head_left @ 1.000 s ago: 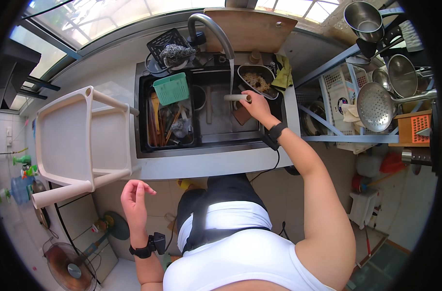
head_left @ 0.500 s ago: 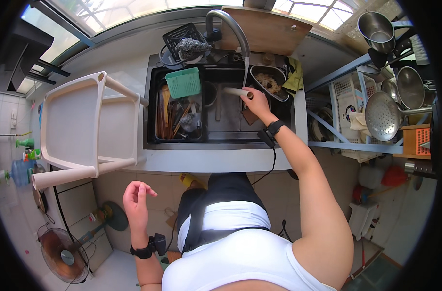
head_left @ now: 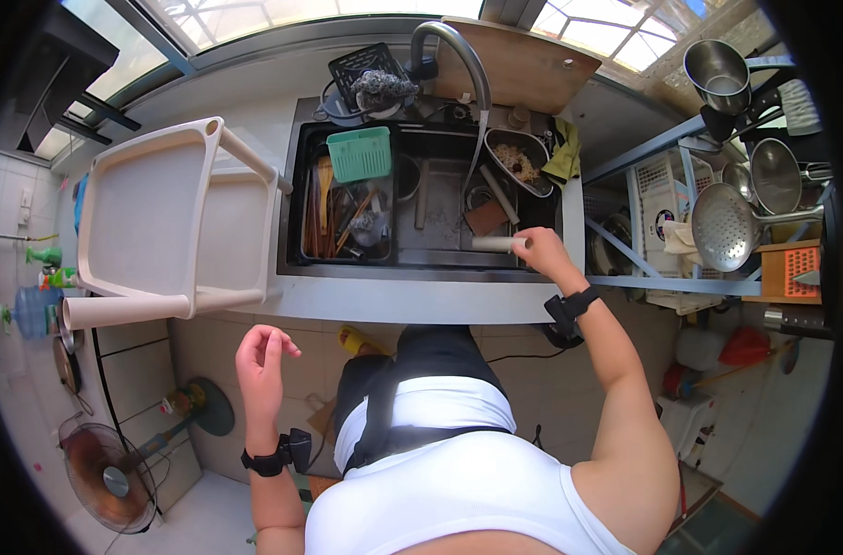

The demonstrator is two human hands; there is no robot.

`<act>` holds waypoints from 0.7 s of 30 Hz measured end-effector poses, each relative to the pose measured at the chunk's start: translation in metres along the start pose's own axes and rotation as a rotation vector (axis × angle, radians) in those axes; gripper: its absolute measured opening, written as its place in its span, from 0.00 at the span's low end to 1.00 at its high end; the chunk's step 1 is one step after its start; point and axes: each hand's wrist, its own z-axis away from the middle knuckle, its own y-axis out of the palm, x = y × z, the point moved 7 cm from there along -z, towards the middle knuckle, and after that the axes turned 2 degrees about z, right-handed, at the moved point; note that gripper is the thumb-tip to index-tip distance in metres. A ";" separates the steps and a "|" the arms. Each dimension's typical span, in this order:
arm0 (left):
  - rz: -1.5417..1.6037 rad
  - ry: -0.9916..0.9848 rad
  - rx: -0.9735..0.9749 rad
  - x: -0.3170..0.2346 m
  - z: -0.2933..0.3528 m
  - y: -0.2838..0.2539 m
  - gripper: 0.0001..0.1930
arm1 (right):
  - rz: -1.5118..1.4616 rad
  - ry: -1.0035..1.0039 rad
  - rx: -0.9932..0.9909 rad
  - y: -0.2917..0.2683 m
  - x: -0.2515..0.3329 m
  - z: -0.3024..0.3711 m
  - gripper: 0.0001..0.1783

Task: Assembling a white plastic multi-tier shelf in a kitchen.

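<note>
My right hand (head_left: 542,252) is closed round one end of a short pale hollow tube (head_left: 492,243), held level over the near right part of the dark sink (head_left: 431,270). From the curved tap (head_left: 484,83) a stream of water runs into the basin, apart from the tube. Two similar tubes lie in the sink: one at the middle (head_left: 421,196), the other slanting at the right (head_left: 498,192). Beside that one is a brown flat piece (head_left: 485,218). My left hand (head_left: 264,361) hangs away from the counter, its fingers loosely bent, with nothing in it.
A beige plastic rack (head_left: 144,208) lies tipped on the counter at the left. The sink's left side holds a green basket (head_left: 359,154) and chopsticks (head_left: 325,222). A metal container with food scraps (head_left: 514,159) sits at the right. Pans hang by the blue-grey shelf frame (head_left: 667,285).
My right hand has moved right and nearer to me with the tube, away from the water stream. My left hand stays nearly still. The view has shifted slightly.
</note>
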 end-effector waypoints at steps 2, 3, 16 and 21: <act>-0.004 0.007 0.004 0.002 -0.003 -0.002 0.09 | 0.019 0.045 0.112 0.009 0.000 0.009 0.17; 0.013 0.016 0.032 0.004 -0.004 -0.001 0.09 | -0.024 -0.019 -0.044 0.002 0.006 0.012 0.17; -0.038 0.040 0.050 0.007 0.003 -0.019 0.06 | 0.048 -0.043 0.103 0.022 0.027 0.030 0.16; -0.193 0.160 -0.181 -0.009 0.013 -0.051 0.21 | -0.685 0.067 -0.174 -0.006 0.000 0.020 0.20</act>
